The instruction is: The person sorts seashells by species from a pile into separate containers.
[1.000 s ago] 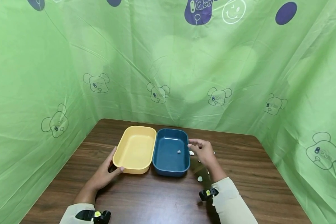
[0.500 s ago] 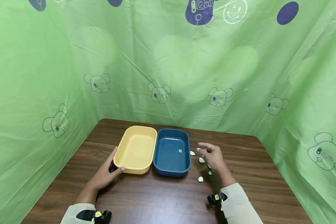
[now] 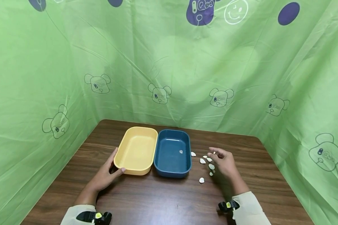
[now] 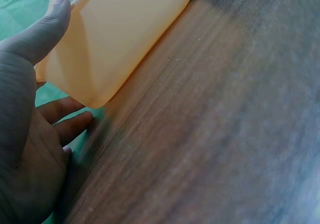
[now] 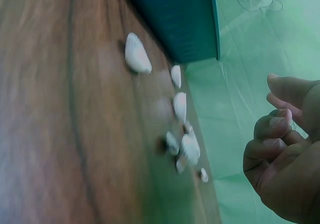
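Observation:
My left hand (image 3: 102, 175) holds the near left corner of a yellow tray (image 3: 136, 171); in the left wrist view its thumb (image 4: 59, 14) lies against the tray wall. To the right stands a blue tray (image 3: 171, 173) with one small whitish seashell (image 3: 181, 152) inside. Over the table on the right hovers my right hand (image 3: 226, 164), fingers loosely bent. The right wrist view shows nothing between its thumb and fingers. Several white seashells lie below and beside it, among them one shell (image 3: 202, 161) and a nearer one (image 3: 201, 180).
Both trays stand side by side on a brown wooden table (image 3: 157, 200). Green printed cloth (image 3: 169, 62) hangs behind the table and along both sides. A single shell (image 3: 193, 154) lies close to the blue tray's right wall.
My right hand has moved away from the blue tray's right rim, rightward and toward me, uncovering more shells. My left hand and both trays have stayed put.

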{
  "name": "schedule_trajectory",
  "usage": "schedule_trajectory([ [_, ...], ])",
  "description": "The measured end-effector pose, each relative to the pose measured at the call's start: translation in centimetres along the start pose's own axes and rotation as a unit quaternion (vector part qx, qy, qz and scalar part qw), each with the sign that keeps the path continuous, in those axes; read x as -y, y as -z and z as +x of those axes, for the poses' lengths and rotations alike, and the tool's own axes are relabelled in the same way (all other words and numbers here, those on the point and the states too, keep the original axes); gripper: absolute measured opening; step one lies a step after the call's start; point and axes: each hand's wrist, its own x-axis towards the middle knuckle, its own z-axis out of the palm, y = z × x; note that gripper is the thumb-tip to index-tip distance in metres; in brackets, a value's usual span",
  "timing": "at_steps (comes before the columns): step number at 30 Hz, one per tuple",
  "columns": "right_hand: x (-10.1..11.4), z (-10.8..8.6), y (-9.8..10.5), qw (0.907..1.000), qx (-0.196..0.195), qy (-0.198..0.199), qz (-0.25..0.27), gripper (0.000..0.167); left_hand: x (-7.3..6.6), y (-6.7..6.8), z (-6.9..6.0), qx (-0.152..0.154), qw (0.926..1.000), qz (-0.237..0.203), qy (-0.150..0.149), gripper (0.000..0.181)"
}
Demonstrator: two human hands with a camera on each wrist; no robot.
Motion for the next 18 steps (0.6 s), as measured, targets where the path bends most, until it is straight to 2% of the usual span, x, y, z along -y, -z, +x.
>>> schedule_trajectory([
  [4, -1.0, -0.5, 0.7, 0.9998, -0.009, -0.001, -0.017, 0.036, -0.2, 0.0, 0.0, -0.001, 1.0, -0.004, -0.006, 0.104],
  [11, -2.5, -1.0, 1.5, 0.9999, -0.008, -0.01, -0.012, 0.04, -0.4, 0.1, 0.1, 0.002, 1.0, -0.003, -0.005, 0.104],
  [18, -3.4, -1.8, 2.0, 0.9995, 0.015, -0.018, -0.02, 0.036, -0.4, 0.1, 0.0, 0.001, 1.0, -0.003, -0.004, 0.104],
])
